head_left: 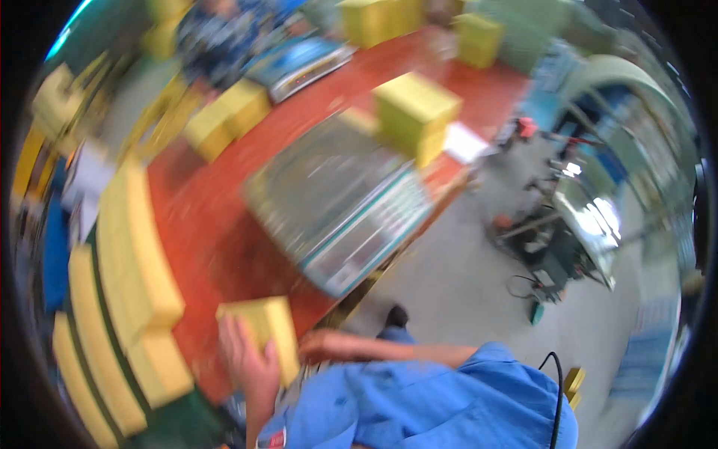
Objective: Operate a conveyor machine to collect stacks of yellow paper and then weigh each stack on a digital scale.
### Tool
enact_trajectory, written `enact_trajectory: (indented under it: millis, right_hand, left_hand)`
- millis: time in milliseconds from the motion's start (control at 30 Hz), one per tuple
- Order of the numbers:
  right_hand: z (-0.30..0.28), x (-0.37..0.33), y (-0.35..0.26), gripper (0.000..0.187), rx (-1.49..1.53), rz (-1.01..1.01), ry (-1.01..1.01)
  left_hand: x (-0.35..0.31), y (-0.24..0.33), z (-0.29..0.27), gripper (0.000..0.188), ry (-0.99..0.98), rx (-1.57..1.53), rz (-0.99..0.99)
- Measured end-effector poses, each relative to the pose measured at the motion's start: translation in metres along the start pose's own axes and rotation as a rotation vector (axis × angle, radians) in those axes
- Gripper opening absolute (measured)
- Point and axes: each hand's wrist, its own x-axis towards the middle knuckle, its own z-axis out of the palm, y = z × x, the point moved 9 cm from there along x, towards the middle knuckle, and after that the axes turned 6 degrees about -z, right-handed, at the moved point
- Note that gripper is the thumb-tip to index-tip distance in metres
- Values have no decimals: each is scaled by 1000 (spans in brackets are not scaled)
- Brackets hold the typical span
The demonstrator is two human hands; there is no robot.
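A yellow block-shaped stack or box [283,329] stands at the near edge of the red table; blur hides what it is made of. My left hand [247,358] grips its left side, fingers along the side and thumb toward me. Close by the block's right side is my right hand [323,346], its fingers smeared by motion, so I cannot tell whether they touch it. Just beyond sits a bench scale [321,179] with a grey platform and a light panel of keys and display. Another yellow block [417,112] stands at the scale's far right corner.
Long rows of yellow blocks [134,254] line the table's left side. Across the red table [198,247] are more yellow blocks [228,116], a second scale [295,63] and a person in patterned clothing [224,37]. Machinery [557,239] stands on the grey floor at right.
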Motion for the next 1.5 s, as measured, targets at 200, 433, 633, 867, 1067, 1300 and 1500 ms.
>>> enact_trajectory:
  millis: [200,433,633,867,1067,1300,1500]
  right_hand:
    - [19,-3,-34,29,501,451,246]
    - [24,12,-74,16,126,206,-9]
    - [-11,10,-184,30,-14,-101,49]
    - [-102,-20,-376,43,-1005,-611,506]
    - [-182,1,-428,36,-1341,-679,601]
    - [-248,36,-426,26,-1219,-605,501]
    - [-215,58,-392,18,-1485,-668,509]
  left_hand:
    - [-9,-14,-5,76,-24,22,-119]
    - [-37,-82,-2,62,18,-503,-204]
    - [-26,-33,11,54,-51,-2102,-267]
    - [110,111,27,51,-180,-2429,-204]
    - [200,204,54,68,-229,-2456,-353]
    - [249,214,73,45,-209,-2284,-364]
    - [218,117,85,46,-297,-2043,-377]
